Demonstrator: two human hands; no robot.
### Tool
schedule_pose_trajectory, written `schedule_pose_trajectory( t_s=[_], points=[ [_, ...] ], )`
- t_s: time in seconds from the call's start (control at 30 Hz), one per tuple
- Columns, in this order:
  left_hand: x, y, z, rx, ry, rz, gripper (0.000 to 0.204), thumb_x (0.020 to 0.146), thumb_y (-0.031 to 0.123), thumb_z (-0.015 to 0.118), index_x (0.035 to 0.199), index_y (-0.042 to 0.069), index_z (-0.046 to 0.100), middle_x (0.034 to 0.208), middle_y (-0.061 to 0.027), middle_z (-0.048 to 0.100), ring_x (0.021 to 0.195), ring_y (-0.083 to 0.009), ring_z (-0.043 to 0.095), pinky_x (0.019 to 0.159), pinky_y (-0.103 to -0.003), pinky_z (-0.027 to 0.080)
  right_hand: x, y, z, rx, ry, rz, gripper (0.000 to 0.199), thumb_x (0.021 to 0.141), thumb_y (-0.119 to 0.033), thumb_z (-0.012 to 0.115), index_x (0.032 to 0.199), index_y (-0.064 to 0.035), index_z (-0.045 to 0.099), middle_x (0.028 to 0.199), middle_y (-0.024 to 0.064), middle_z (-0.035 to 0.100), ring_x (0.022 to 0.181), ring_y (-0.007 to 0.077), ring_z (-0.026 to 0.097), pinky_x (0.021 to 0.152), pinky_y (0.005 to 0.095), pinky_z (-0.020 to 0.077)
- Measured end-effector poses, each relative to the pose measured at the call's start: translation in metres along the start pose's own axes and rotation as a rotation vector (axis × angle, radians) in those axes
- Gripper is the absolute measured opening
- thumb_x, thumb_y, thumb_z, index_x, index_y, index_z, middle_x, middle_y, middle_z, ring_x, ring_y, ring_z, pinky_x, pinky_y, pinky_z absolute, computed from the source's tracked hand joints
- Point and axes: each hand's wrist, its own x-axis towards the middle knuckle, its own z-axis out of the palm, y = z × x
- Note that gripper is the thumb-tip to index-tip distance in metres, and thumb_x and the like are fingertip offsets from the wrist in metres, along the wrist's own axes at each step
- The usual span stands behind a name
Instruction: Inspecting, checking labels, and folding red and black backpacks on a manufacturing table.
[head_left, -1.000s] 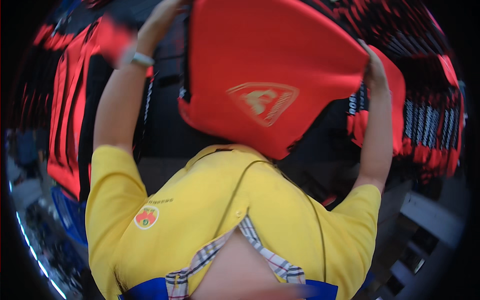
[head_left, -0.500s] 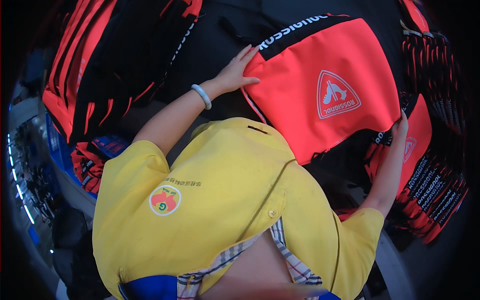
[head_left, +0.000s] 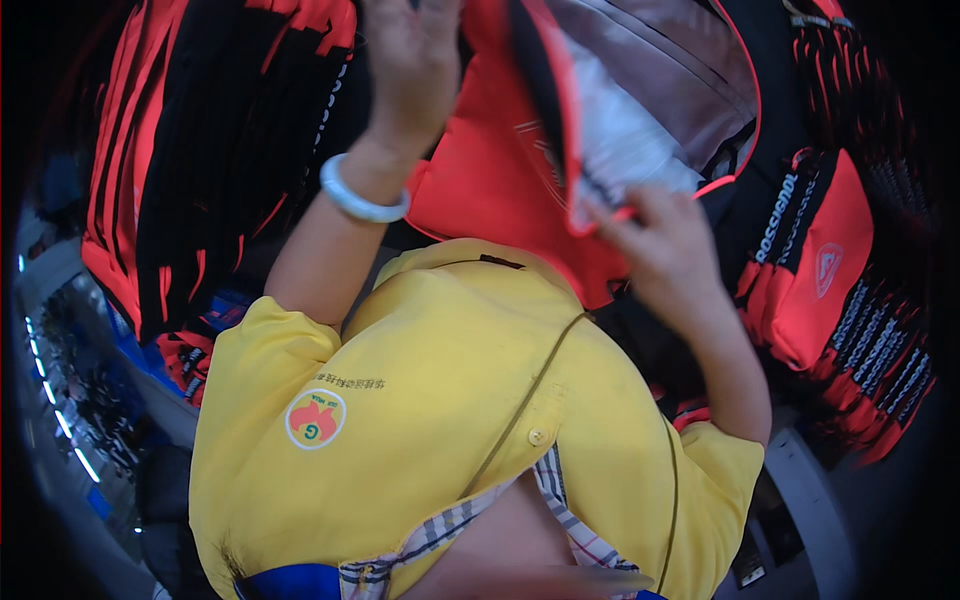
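A red and black fabric bag (head_left: 490, 170) lies before me with one side lifted. Its grey lining (head_left: 690, 60) and a crumpled whitish sheet, perhaps plastic (head_left: 625, 125), show inside. My right hand (head_left: 660, 245) is closed on the red edge of the bag's opening, at its near corner. Up at the top edge of the picture, my left hand (head_left: 410, 75) is beside the bag's far left part. It is smeared by motion and its fingertips are partly cut off, so its grip is unclear. A pale bangle (head_left: 360, 195) circles my left wrist.
On the left stands a thick row of red and black bags (head_left: 180, 180). To the right lies a stack of small red and black pouches (head_left: 815, 280), with more dark, red-edged pieces (head_left: 850, 110) beyond. A folded red bundle (head_left: 185, 365) rests near my left elbow.
The bag lay with its red front outward; now it is opened and its inside shows. My right hand moved left to its edge, while my left hand moved up and away from me.
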Motion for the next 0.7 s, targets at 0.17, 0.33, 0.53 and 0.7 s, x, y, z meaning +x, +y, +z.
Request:
schedule_pose_trajectory(
  t_s=[0.17,0.33,0.53,0.7],
  points=[
    [-0.005,0.028,-0.013,0.574,-0.231,0.138,0.034,0.079,0.034,0.072,0.110,0.020,0.067,0.123,-0.0207,0.050,0.116,-0.0411,0.047,0.101,-0.044,0.039,-0.038,-0.050,0.039,0.210,-0.083,0.147,0.038,0.077,-0.013,0.061,0.114,-0.0197,0.067,0.089,0.0055,0.054,0.085,0.0216,0.053,0.078,0.0358,0.0365],
    [-0.064,-0.040,-0.040,0.078,-0.601,-0.379,0.053,0.073,0.016,0.065,0.125,0.014,0.057,0.127,-0.0265,0.049,0.121,-0.0400,0.047,0.100,-0.037,0.041,-0.087,-0.043,0.070,0.177,0.195,0.449,0.038,0.072,-0.004,0.063,0.105,-0.0187,0.071,0.089,0.0026,0.057,0.086,0.0201,0.056,0.084,0.0360,0.0363],
    [-0.108,0.002,-0.050,-0.458,-0.472,-0.570,0.078,0.072,-0.004,0.056,0.146,0.007,0.033,0.144,-0.0132,0.039,0.134,-0.0240,0.037,0.110,-0.031,0.029,-0.107,-0.051,0.089,0.076,0.191,0.572,0.037,0.073,0.002,0.059,0.105,-0.0151,0.070,0.103,0.0043,0.060,0.102,0.0215,0.057,0.094,0.0373,0.0334],
    [-0.119,0.014,-0.050,-0.424,-0.521,-0.463,0.087,0.070,-0.006,0.054,0.149,0.007,0.022,0.150,-0.0167,0.029,0.141,-0.0279,0.025,0.113,-0.034,0.022,-0.094,-0.059,0.082,0.003,0.124,0.638,0.025,0.074,0.001,0.058,0.096,-0.0096,0.067,0.102,0.0065,0.061,0.101,0.0249,0.057,0.101,0.0418,0.0315]
  ],
)
